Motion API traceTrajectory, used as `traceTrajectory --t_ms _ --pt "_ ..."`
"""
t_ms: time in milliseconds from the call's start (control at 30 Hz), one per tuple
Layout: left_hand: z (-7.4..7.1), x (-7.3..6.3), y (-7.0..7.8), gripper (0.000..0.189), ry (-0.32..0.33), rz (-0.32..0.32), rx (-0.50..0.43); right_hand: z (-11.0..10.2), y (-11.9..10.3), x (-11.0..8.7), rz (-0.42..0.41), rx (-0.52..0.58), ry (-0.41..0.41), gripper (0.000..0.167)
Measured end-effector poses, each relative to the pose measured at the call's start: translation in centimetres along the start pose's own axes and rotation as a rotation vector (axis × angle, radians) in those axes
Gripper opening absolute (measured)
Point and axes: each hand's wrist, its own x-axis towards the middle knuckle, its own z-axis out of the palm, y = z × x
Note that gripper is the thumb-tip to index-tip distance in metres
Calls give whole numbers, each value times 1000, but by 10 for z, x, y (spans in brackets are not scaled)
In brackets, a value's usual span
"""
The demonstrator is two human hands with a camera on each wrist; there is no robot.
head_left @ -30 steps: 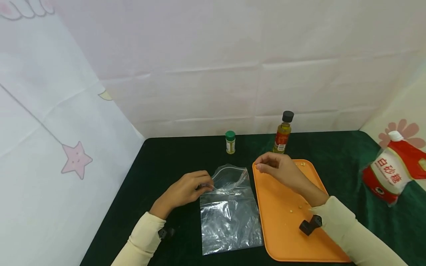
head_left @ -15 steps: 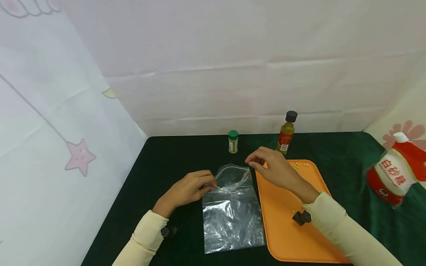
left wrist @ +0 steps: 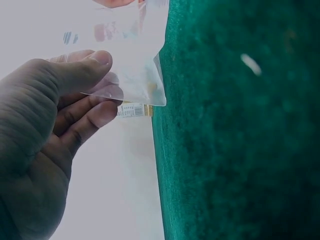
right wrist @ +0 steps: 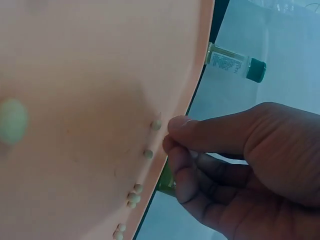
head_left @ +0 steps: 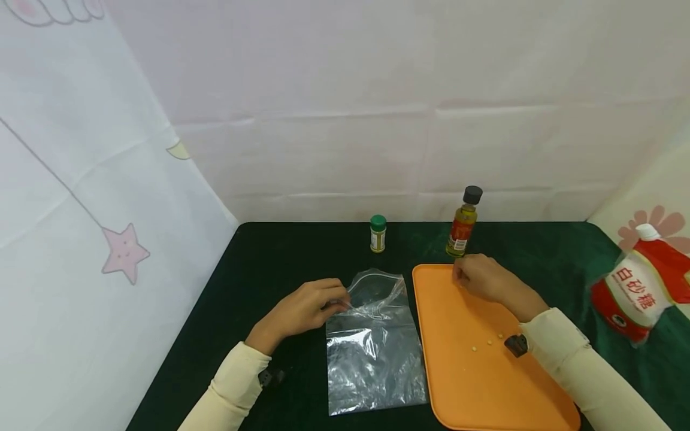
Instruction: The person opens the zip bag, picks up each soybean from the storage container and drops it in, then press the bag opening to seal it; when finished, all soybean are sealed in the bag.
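Note:
A clear zip-lock bag (head_left: 372, 365) lies on the dark green cloth, its mouth gaping at the far end. My left hand (head_left: 304, 308) pinches the mouth's left edge between thumb and fingers, as the left wrist view also shows. Over the far edge of the orange tray (head_left: 458, 389), my right hand (head_left: 493, 284) has curled fingers, thumb and forefinger tips together. In the right wrist view, small pale beans (right wrist: 134, 197) lie along that rim, one bean (right wrist: 156, 124) just beside the thumb tip. I see nothing between the fingertips, though their inner sides are hidden.
Behind the tray stands an oil bottle (head_left: 462, 230) with a black cap; a small green-capped jar (head_left: 378, 233) is farther left. A red and white sugar pouch (head_left: 636, 287) stands at the right. Several loose beans (head_left: 489, 343) lie mid-tray.
My right hand went left from the tray toward the bag's mouth, then back right to the tray's far edge. The left hand keeps its hold on the bag.

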Motion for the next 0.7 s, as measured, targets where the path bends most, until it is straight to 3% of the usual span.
traceTrajectory --t_ms 167,333,533,700 --pt "0 1 1 20 10 -9 -6 5 2 0 -7 -11 -10 10" --pt "1 1 2 18 2 -21 -11 6 2 1 26 54 69 6" --pt "0 1 2 17 -11 -36 -8 2 1 0 78 330 227 9" --pt "0 0 2 18 -22 -32 -18 5 4 -5 90 674 231 23"
